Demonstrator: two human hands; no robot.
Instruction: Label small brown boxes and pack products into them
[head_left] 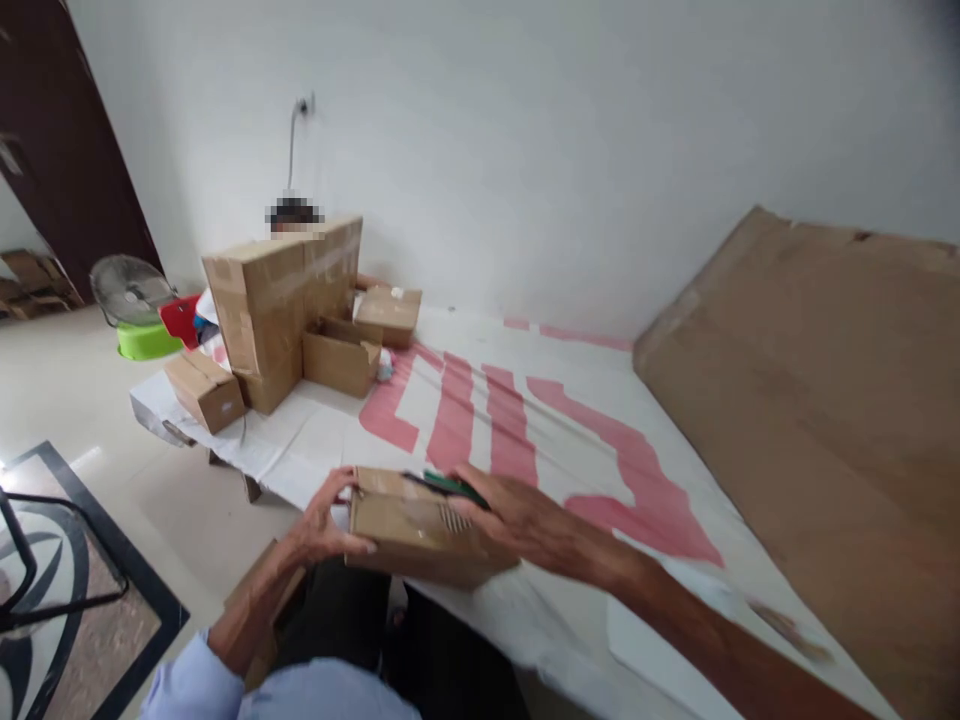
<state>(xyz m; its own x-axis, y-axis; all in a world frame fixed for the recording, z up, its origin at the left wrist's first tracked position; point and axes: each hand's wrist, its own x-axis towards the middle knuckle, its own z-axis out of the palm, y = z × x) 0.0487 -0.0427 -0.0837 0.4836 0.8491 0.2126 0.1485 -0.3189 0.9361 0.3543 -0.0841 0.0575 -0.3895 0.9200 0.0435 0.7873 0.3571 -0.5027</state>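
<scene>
Green tool (pixel 453 486) and cardboard box (pixel 401 517), one each, occupy two hands (pixel 324 522) (pixel 521 512).

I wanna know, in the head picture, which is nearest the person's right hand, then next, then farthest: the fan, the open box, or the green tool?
1. Green tool: gripped in the right hand.
2. Open box: ahead and to the left.
3. Fan: much farther off, at the far left.

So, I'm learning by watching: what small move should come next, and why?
I'd probably draw the green tool along the top of the carton: the right hand holds it over that surface, and the left hand grips one end.
</scene>
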